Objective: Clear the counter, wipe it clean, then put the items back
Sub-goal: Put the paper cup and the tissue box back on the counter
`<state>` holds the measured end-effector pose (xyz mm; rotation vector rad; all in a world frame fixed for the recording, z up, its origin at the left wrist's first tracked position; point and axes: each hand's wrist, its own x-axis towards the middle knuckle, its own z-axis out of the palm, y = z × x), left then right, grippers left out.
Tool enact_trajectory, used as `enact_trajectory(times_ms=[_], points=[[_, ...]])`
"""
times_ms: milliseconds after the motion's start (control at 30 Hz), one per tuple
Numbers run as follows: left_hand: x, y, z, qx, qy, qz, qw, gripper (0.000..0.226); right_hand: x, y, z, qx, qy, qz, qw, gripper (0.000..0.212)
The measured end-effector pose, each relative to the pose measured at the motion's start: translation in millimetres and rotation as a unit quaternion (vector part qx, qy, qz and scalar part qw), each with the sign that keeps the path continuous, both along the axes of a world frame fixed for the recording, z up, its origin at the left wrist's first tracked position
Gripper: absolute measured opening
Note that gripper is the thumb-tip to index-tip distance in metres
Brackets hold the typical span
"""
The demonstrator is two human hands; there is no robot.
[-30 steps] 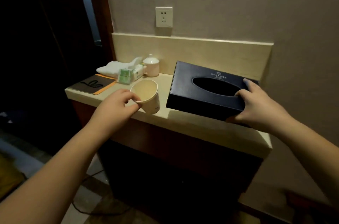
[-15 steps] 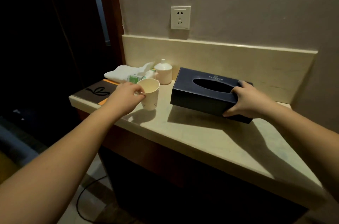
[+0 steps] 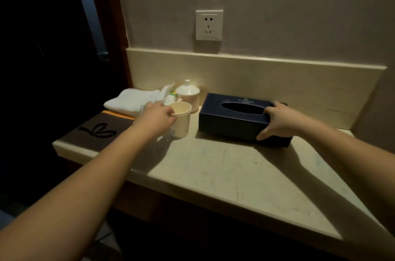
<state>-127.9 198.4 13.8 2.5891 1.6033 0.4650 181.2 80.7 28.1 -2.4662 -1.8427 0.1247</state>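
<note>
A cream stone counter (image 3: 224, 171) runs under a low backsplash. My left hand (image 3: 155, 116) pinches the rim of a white paper cup (image 3: 181, 124) that stands on the counter left of centre. My right hand (image 3: 280, 120) grips the right end of a dark blue tissue box (image 3: 233, 118), thumb on its front face, fingers over the top. The box rests flat near the backsplash. Behind the cup stand a white lidded ceramic jar (image 3: 188, 94) and a folded white cloth (image 3: 132, 100).
A dark brown and orange booklet (image 3: 100, 130) lies at the counter's left end, below the cloth. A small green-printed packet (image 3: 172, 95) sits between cloth and jar. A white wall socket (image 3: 209, 25) is above the backsplash. A dark doorway is to the left.
Both hands carried the cup and the tissue box from over the counter's front edge back toward the wall and set them down. The view has shifted left and closer.
</note>
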Motion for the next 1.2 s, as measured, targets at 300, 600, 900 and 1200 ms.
enact_trajectory(times_ms=[300,600,900,1200], points=[[-5,26,-5,0.089,-0.004,-0.080,0.993,0.025,-14,39,-6,-0.035,-0.021,-0.016,0.999,0.076],[-4,48,-1,0.119,0.022,-0.114,0.986,0.028,-18,61,-9,-0.043,-0.015,-0.036,0.998,0.083],[-5,59,-2,0.137,0.039,-0.144,0.979,0.027,-18,71,-9,-0.041,-0.001,-0.054,0.998,0.086],[-3,75,-2,0.163,0.062,-0.148,0.974,0.024,-14,76,-15,-0.040,0.003,-0.066,0.997,0.089]])
